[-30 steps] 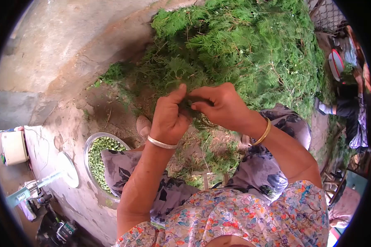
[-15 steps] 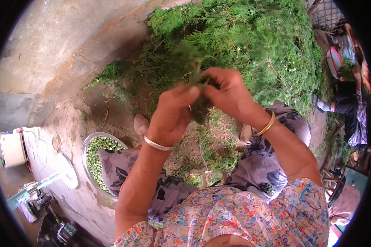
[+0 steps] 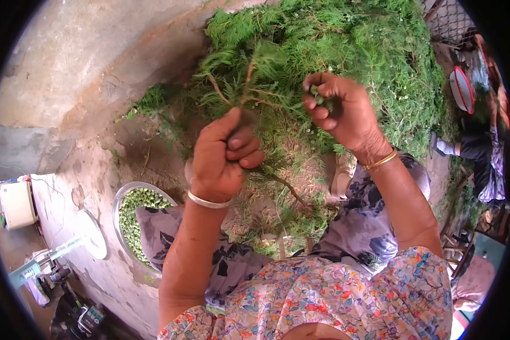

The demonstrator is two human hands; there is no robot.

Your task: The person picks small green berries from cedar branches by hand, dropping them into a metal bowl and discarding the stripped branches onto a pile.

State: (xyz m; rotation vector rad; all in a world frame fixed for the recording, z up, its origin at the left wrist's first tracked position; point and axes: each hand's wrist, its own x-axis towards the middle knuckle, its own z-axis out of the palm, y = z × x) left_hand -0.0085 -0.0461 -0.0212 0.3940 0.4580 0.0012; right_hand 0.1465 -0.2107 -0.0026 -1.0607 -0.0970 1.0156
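Observation:
My left hand [image 3: 224,156], with a white bangle at its wrist, is closed round a branched green sprig [image 3: 247,79] whose twigs fan out above the fingers. A brown stem extends below that hand toward the lower right. To the right, my right hand [image 3: 343,110] has its fingers curled round small green cones [image 3: 318,96], and a gold bangle circles its wrist. Behind both hands lies a large heap of feathery green branches [image 3: 374,68]. A round metal basin [image 3: 119,221] of small green cones stands at the left, beside my knee.
A pale fan [image 3: 93,235] and a cream-coloured box [image 3: 18,205] are at the left. Another person's dark-clothed leg [image 3: 481,164] shows at the far right, below a red-rimmed white basin [image 3: 462,89]. Concrete wall fills the upper left.
My hands have moved apart, the left down and leftward with the sprig, the right up and rightward. Green cones now show in my right hand.

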